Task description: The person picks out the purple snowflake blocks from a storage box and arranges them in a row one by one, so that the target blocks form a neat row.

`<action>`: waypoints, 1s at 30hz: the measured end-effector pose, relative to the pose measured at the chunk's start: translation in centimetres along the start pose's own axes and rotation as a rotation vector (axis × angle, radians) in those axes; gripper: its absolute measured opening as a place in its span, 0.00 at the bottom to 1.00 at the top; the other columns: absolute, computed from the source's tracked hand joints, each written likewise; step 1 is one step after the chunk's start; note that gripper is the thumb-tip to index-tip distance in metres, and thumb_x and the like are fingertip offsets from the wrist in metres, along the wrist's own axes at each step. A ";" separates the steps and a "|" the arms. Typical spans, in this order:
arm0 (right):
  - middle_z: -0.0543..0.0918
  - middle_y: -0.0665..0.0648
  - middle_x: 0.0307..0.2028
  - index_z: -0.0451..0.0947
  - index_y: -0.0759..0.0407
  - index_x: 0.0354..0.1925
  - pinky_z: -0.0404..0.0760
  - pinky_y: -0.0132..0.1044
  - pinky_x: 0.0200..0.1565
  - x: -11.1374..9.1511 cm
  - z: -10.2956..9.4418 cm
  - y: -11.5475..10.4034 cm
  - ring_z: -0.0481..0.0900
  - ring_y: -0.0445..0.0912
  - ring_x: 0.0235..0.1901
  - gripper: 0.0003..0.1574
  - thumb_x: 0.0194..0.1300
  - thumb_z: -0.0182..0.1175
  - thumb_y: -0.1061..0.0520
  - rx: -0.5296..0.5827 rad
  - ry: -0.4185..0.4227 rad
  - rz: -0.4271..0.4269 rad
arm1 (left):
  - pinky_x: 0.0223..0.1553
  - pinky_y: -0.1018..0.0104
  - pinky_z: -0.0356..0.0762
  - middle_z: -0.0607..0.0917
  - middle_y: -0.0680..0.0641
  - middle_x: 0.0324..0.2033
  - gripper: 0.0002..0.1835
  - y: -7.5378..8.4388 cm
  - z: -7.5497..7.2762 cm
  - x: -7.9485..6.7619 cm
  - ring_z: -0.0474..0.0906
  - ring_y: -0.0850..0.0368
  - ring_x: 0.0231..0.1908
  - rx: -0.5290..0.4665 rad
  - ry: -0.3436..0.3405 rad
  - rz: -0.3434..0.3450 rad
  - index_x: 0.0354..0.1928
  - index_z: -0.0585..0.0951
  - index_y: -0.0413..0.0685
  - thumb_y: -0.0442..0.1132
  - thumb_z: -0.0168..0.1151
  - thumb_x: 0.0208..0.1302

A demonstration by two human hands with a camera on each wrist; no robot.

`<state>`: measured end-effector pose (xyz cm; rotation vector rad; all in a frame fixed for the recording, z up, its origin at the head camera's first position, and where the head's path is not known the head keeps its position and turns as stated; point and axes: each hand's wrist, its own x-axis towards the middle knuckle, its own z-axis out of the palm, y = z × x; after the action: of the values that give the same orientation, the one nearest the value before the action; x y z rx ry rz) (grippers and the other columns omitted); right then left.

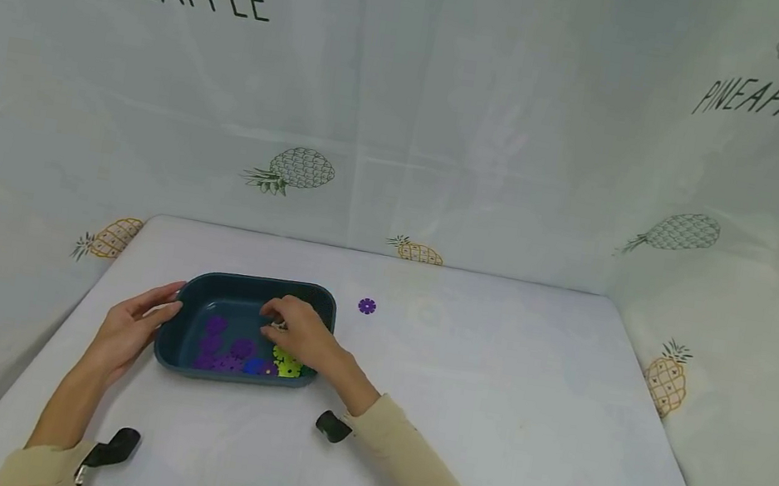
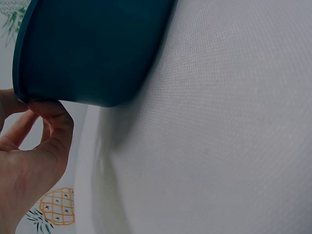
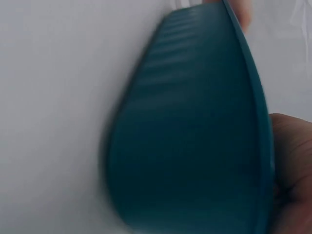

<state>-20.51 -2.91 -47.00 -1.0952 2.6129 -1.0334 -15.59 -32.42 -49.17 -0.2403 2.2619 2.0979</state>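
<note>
A dark teal plastic tray (image 1: 251,283) sits on the white table, towards its left side. My left hand (image 1: 125,334) pinches the tray's left end, its thumb over the rim. In the left wrist view, fingers bend against the tray's outer wall. Over the tray's right half, my right hand (image 1: 304,333) reaches in, thumb and fingers curled around a small pale piece (image 1: 279,326), mostly hidden. Below that hand lie yellow-green notched discs (image 1: 288,367). Purple discs (image 1: 214,343) and a blue disc (image 1: 253,365) lie along the tray's left and near parts.
One purple notched disc (image 1: 367,306) lies on the table just right of the tray. The white table (image 1: 525,398) stretches to the right. Behind it hangs a pale curtain (image 1: 512,127) printed with pineapples. Black straps (image 1: 333,426) stick out at both wrists.
</note>
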 end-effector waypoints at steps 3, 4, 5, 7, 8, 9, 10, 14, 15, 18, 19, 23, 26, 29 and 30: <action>0.83 0.57 0.51 0.80 0.64 0.58 0.75 0.23 0.52 0.2 0.8 -0.5 0.81 0.43 0.50 0.18 0.74 0.64 0.58 -0.029 -0.028 -0.017 | 0.41 0.79 0.77 0.76 0.63 0.52 0.30 0.1 0.1 0.0 0.76 0.71 0.47 -0.005 0.001 0.007 0.75 0.71 0.49 0.44 0.64 0.74; 0.83 0.57 0.51 0.80 0.63 0.58 0.75 0.23 0.53 0.3 1.0 -0.6 0.81 0.43 0.51 0.18 0.74 0.64 0.58 -0.040 -0.037 -0.023 | 0.41 0.79 0.77 0.76 0.63 0.52 0.30 0.1 0.1 -0.1 0.76 0.71 0.47 -0.006 -0.001 0.010 0.75 0.71 0.49 0.44 0.64 0.75; 0.83 0.56 0.51 0.80 0.63 0.58 0.75 0.24 0.53 0.3 1.3 -0.7 0.80 0.43 0.51 0.18 0.74 0.64 0.58 -0.057 -0.044 -0.030 | 0.42 0.79 0.77 0.77 0.63 0.52 0.30 0.1 0.1 -0.1 0.76 0.71 0.47 -0.008 -0.002 0.011 0.75 0.71 0.49 0.44 0.64 0.75; 0.83 0.55 0.52 0.81 0.61 0.59 0.74 0.24 0.54 0.5 1.9 -0.9 0.79 0.41 0.51 0.18 0.74 0.64 0.57 -0.087 -0.055 -0.037 | 0.42 0.79 0.77 0.77 0.63 0.52 0.30 0.1 0.1 -0.1 0.76 0.71 0.47 -0.013 -0.004 0.012 0.75 0.71 0.49 0.44 0.63 0.75; 0.83 0.55 0.52 0.81 0.61 0.59 0.74 0.24 0.54 0.5 2.1 -1.0 0.79 0.41 0.51 0.19 0.74 0.64 0.56 -0.095 -0.062 -0.040 | 0.42 0.79 0.77 0.77 0.63 0.52 0.30 0.1 0.1 -0.1 0.76 0.70 0.47 -0.017 -0.004 0.013 0.75 0.71 0.49 0.44 0.64 0.75; 0.83 0.55 0.53 0.81 0.61 0.59 0.74 0.24 0.55 0.6 2.3 -1.1 0.79 0.40 0.51 0.19 0.74 0.64 0.56 -0.106 -0.069 -0.041 | 0.41 0.79 0.77 0.77 0.63 0.52 0.29 0.1 0.1 -0.1 0.77 0.70 0.48 -0.023 -0.005 0.013 0.75 0.71 0.50 0.43 0.64 0.74; 0.83 0.55 0.53 0.81 0.60 0.59 0.74 0.25 0.56 0.7 2.5 -1.2 0.79 0.40 0.52 0.19 0.74 0.64 0.56 -0.113 -0.074 -0.042 | 0.41 0.79 0.77 0.77 0.63 0.52 0.29 0.1 0.0 -0.1 0.77 0.70 0.48 -0.027 -0.006 0.013 0.75 0.71 0.50 0.43 0.64 0.74; 0.82 0.54 0.53 0.81 0.59 0.60 0.73 0.26 0.56 0.9 3.1 -1.5 0.78 0.41 0.52 0.20 0.74 0.64 0.54 -0.169 -0.104 -0.039 | 0.41 0.78 0.78 0.77 0.63 0.52 0.29 0.0 0.0 -0.1 0.77 0.69 0.48 -0.040 -0.007 0.012 0.74 0.71 0.50 0.42 0.64 0.74; 0.82 0.54 0.53 0.81 0.58 0.60 0.73 0.25 0.55 0.9 3.2 -1.5 0.78 0.40 0.51 0.20 0.74 0.65 0.53 -0.189 -0.111 -0.039 | 0.41 0.78 0.78 0.77 0.63 0.52 0.29 0.0 0.0 -0.1 0.77 0.69 0.48 -0.042 -0.008 0.010 0.75 0.71 0.50 0.42 0.64 0.74; 0.82 0.52 0.51 0.81 0.57 0.59 0.73 0.25 0.52 1.0 3.4 -1.5 0.76 0.40 0.49 0.20 0.73 0.65 0.51 -0.238 -0.130 -0.042 | 0.41 0.78 0.78 0.77 0.63 0.53 0.30 0.0 0.0 -0.1 0.77 0.70 0.48 -0.037 -0.005 0.002 0.75 0.71 0.50 0.42 0.63 0.75; 0.82 0.52 0.50 0.82 0.56 0.59 0.73 0.25 0.52 1.0 3.4 -1.4 0.76 0.40 0.48 0.20 0.73 0.65 0.51 -0.243 -0.134 -0.041 | 0.41 0.78 0.78 0.77 0.63 0.53 0.30 0.0 0.1 -0.1 0.77 0.70 0.48 -0.033 -0.005 0.000 0.75 0.70 0.49 0.42 0.63 0.75; 0.82 0.51 0.49 0.84 0.55 0.55 0.73 0.26 0.52 1.1 3.4 -1.2 0.76 0.41 0.48 0.16 0.72 0.66 0.52 -0.235 -0.140 -0.040 | 0.42 0.79 0.77 0.76 0.63 0.53 0.31 0.1 0.1 0.0 0.76 0.71 0.48 -0.014 0.002 -0.004 0.76 0.70 0.49 0.44 0.63 0.75; 0.83 0.51 0.47 0.84 0.55 0.52 0.73 0.26 0.53 1.2 3.4 -1.1 0.77 0.40 0.47 0.13 0.71 0.67 0.53 -0.218 -0.136 -0.053 | 0.42 0.79 0.77 0.76 0.62 0.53 0.31 0.1 0.1 -0.1 0.76 0.71 0.48 -0.015 0.008 -0.005 0.76 0.69 0.48 0.45 0.63 0.75; 0.84 0.51 0.44 0.84 0.56 0.48 0.74 0.24 0.51 1.3 3.3 -1.0 0.78 0.39 0.45 0.11 0.69 0.69 0.55 -0.185 -0.112 -0.072 | 0.42 0.79 0.77 0.76 0.63 0.53 0.31 0.1 0.1 -0.1 0.77 0.71 0.48 -0.020 0.012 0.000 0.76 0.69 0.47 0.44 0.63 0.75; 0.84 0.51 0.43 0.85 0.56 0.47 0.74 0.23 0.50 1.4 3.3 -1.0 0.78 0.38 0.44 0.10 0.69 0.69 0.55 -0.180 -0.105 -0.079 | 0.42 0.79 0.77 0.76 0.62 0.53 0.31 0.1 0.1 -0.1 0.77 0.72 0.48 -0.024 0.012 0.004 0.76 0.69 0.47 0.43 0.63 0.75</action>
<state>-19.74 -6.12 -48.62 -1.2627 2.6384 -0.7435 -15.51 -32.28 -49.07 -0.2507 2.2466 2.1322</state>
